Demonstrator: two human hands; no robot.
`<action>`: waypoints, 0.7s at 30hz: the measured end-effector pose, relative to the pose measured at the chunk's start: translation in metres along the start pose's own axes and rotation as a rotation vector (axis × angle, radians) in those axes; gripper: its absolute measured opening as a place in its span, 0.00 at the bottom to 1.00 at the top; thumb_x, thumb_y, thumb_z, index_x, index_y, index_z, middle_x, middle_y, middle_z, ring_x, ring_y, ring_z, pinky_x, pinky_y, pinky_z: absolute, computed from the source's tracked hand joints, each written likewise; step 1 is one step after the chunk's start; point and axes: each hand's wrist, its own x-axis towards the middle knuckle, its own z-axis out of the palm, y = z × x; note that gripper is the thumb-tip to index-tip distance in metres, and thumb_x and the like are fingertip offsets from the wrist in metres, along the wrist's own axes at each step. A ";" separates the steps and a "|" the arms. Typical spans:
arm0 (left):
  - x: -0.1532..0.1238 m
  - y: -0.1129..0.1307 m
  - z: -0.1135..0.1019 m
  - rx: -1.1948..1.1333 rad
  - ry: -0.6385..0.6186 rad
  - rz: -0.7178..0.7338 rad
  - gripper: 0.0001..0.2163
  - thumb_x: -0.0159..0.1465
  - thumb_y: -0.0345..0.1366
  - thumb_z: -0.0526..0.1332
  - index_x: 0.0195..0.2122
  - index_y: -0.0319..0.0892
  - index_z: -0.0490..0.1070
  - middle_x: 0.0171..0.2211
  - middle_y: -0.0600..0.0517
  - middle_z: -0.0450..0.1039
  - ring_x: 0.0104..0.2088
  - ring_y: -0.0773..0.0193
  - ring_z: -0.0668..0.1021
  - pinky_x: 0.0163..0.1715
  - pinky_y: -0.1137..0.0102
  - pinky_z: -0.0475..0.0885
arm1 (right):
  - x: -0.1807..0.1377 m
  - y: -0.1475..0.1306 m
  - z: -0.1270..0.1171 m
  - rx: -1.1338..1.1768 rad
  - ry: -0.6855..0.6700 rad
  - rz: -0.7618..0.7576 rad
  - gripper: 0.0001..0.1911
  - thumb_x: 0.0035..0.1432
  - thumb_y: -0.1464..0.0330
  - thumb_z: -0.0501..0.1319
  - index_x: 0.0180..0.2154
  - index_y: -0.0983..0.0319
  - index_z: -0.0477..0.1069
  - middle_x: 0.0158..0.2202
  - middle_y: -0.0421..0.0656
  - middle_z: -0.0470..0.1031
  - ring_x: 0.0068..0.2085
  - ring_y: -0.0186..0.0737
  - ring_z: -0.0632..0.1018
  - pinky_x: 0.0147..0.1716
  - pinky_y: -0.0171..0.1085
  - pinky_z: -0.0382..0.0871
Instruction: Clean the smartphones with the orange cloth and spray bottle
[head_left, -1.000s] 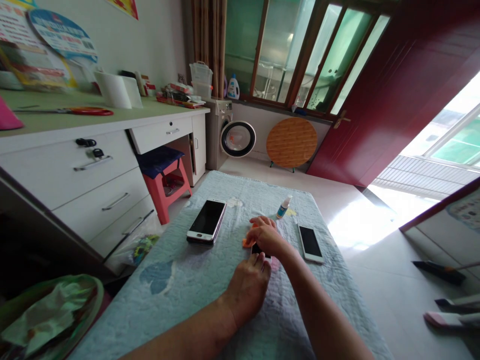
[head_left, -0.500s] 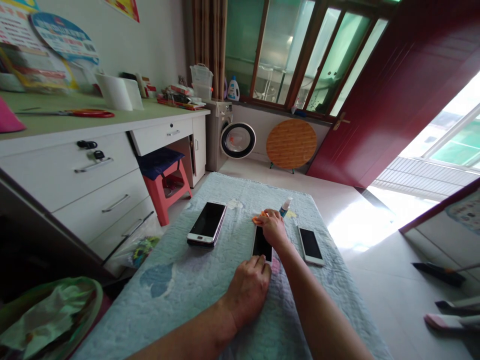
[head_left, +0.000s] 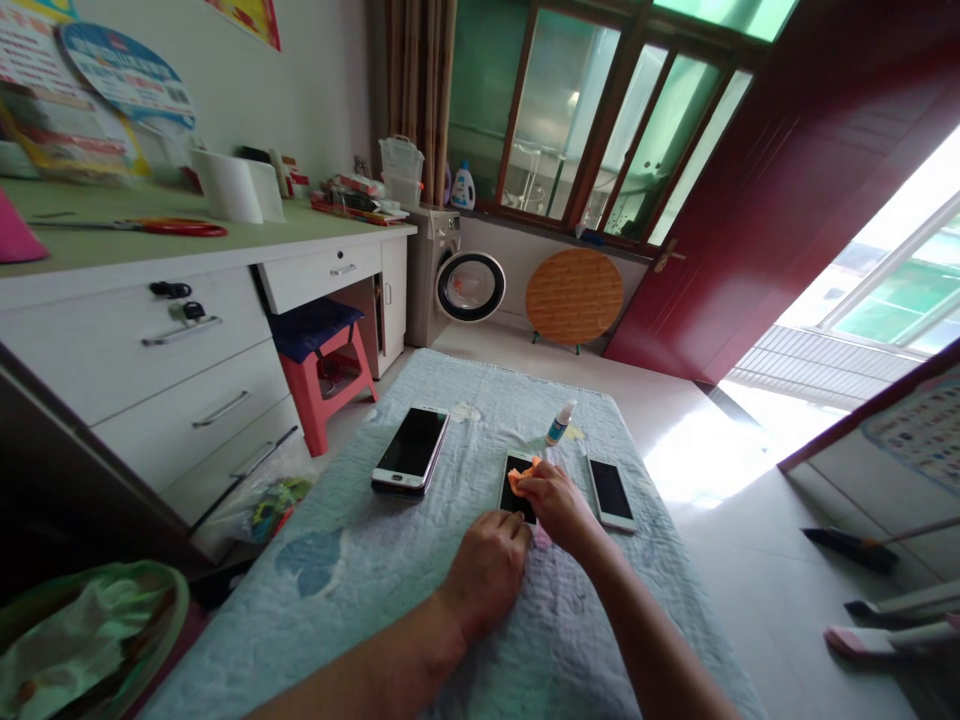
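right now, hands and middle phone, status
Left hand touches middle phone at near end. Right hand holds orange cloth against it. Small bottle stands beyond, apart.

Middle phone [head_left: 514, 503]: lower end covered by the left hand [head_left: 487, 562], part of the screen by the orange cloth [head_left: 519, 482] and the right hand [head_left: 559, 505]. The cloth's near portion is concealed in the right fingers, and the left thumb is out of sight. Both forearms are cut by the bottom edge. In the stack, the upper phone [head_left: 412, 445] hides most of what lies beneath. Lettering on the spray bottle [head_left: 559, 425] is too small to read; that on the oval sign [head_left: 127, 75] is blurred. The left edge crops the bin [head_left: 180, 600] and a pink object [head_left: 19, 228].
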 end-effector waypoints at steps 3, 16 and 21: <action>0.001 -0.007 -0.001 -0.117 0.016 -0.030 0.10 0.68 0.29 0.54 0.44 0.42 0.74 0.42 0.49 0.76 0.44 0.58 0.75 0.45 0.64 0.73 | -0.016 -0.005 -0.011 0.108 -0.100 -0.038 0.15 0.65 0.67 0.53 0.35 0.58 0.79 0.35 0.42 0.71 0.36 0.35 0.72 0.38 0.33 0.63; 0.006 -0.023 -0.006 -0.119 0.019 -0.029 0.08 0.67 0.31 0.56 0.33 0.43 0.75 0.36 0.51 0.74 0.42 0.60 0.73 0.43 0.67 0.69 | -0.015 0.004 0.000 -0.014 0.059 0.184 0.16 0.68 0.64 0.50 0.44 0.57 0.76 0.34 0.43 0.69 0.39 0.37 0.72 0.41 0.33 0.61; 0.005 -0.030 -0.004 -0.145 0.062 -0.069 0.07 0.63 0.27 0.59 0.39 0.43 0.75 0.43 0.50 0.75 0.48 0.59 0.74 0.52 0.64 0.68 | -0.008 0.008 0.014 -0.112 0.090 0.277 0.19 0.69 0.65 0.48 0.55 0.57 0.69 0.42 0.47 0.71 0.44 0.42 0.71 0.46 0.36 0.60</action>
